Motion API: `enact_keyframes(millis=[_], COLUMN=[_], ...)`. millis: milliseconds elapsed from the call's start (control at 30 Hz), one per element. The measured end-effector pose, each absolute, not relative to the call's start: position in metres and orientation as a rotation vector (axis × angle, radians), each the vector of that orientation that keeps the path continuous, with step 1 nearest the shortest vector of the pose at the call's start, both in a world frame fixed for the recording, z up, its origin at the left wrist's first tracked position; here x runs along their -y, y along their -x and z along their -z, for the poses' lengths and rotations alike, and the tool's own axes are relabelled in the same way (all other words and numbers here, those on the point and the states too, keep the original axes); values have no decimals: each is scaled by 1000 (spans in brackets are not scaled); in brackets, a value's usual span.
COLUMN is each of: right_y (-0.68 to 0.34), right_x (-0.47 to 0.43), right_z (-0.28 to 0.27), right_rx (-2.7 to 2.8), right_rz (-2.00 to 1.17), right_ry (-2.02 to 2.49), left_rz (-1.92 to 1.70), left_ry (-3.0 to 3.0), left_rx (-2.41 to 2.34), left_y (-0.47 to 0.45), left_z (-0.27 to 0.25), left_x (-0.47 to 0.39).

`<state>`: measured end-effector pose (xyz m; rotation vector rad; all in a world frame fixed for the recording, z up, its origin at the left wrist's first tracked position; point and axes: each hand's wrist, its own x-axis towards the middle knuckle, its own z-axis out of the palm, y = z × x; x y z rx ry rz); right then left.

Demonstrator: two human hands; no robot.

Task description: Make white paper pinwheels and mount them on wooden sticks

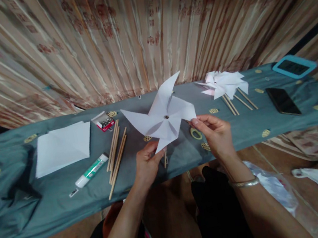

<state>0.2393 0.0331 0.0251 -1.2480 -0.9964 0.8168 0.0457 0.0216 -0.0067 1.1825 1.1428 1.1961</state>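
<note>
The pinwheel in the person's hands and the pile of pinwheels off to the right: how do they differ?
The held pinwheel is raised between the left hand and the right hand; the pile of pinwheels lies on the cloth. The held pinwheel is a single one, while those in the pile overlap. Both are white with bent blades.

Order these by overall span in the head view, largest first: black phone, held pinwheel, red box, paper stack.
1. Held pinwheel: widest spread, though being raised nearer the camera may exaggerate it.
2. Paper stack.
3. Black phone.
4. Red box: plainly the smallest.
</note>
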Motion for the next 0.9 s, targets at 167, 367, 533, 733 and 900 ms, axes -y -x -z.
enact_keyframes(millis=[167, 367, 533, 733, 900], right_y=[-237, -235, -233, -224, -211], right_x=[-35, -32, -31, -27, -19], right_z=[-23, -24, -25, -24, -23], right_rx=[939, 868, 869, 943, 1030], right_rz=[-970, -1152, -1252, -1381, -1572], right_ry=[1220, 1212, 1215, 1210, 1129], left_rz=[-1193, -1210, -1239, -1267, -1277], left_ry=[-1126, -1082, -1030, -1102, -1069], left_rx=[-1142, -1172, -1161, -1139, -1159], left_y=[-45, -43, -45, -43, -42], left_z=[7, 15, 12, 12, 14], left_x=[-21, -21, -21, -22, -23])
